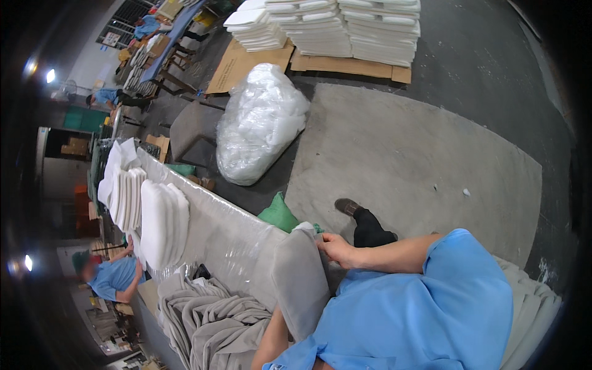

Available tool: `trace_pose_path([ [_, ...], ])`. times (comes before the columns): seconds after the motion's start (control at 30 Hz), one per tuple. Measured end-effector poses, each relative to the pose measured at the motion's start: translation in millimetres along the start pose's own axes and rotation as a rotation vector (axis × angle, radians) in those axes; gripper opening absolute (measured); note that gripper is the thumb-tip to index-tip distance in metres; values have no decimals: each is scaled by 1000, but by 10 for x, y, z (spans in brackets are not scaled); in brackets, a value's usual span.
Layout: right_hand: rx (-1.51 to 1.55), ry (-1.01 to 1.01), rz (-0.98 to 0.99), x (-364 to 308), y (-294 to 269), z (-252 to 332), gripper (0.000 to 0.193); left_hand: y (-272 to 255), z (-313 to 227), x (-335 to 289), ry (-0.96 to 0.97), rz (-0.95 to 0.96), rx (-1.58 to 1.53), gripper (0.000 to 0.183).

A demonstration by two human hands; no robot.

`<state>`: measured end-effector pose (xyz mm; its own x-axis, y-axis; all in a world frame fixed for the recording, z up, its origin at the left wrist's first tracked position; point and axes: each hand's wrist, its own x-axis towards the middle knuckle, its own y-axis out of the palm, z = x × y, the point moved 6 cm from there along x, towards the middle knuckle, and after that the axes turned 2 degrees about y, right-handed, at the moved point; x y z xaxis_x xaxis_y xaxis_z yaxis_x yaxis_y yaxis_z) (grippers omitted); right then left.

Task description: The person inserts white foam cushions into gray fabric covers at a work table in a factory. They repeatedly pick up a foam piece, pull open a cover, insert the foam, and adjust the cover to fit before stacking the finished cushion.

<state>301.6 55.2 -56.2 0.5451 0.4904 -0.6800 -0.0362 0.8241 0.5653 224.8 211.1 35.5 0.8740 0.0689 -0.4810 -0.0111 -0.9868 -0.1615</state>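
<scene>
A grey cushion (301,280) in a fabric cover stands on end against the edge of the plastic-covered table (228,231). My right hand (338,248) grips the cushion's upper corner, where a bit of white filling shows. My left forearm (271,342) runs up along the cushion's lower side, and the hand itself is hidden behind it. A heap of loose grey fabric covers (209,320) lies on the table just left of the cushion.
Upright stacks of white pads (161,222) stand further along the table. A large clear bag of white stuffing (259,123) and a green sack (279,214) sit on the floor. White foam stacks (351,28) rest on cardboard. A person in a blue shirt (111,275) works at left.
</scene>
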Motion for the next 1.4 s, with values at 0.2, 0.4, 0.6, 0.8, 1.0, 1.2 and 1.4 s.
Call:
trace_pose_path([
  [0.2,-26,61,-106,147,-188,-120,22,-176,-326,947,97,139,235,49],
  [0.4,114,71,-79,119,-233,-85,24,92,-447,2068,-357,441,340,39],
  [0.6,136,-45,-140,246,-319,-129,29,847,-664,2235,-87,651,1150,44],
  [0.8,91,-58,-256,359,-392,-46,29,793,-600,2165,-65,522,1063,37],
  [1.0,183,-113,-264,525,-386,-64,27,713,-516,2127,-135,530,1000,40],
  [1.2,92,-146,-243,464,-399,41,30,737,-500,2161,-200,690,1042,38],
  [1.4,100,-69,-176,385,-418,20,31,839,-457,2269,-437,999,970,20],
])
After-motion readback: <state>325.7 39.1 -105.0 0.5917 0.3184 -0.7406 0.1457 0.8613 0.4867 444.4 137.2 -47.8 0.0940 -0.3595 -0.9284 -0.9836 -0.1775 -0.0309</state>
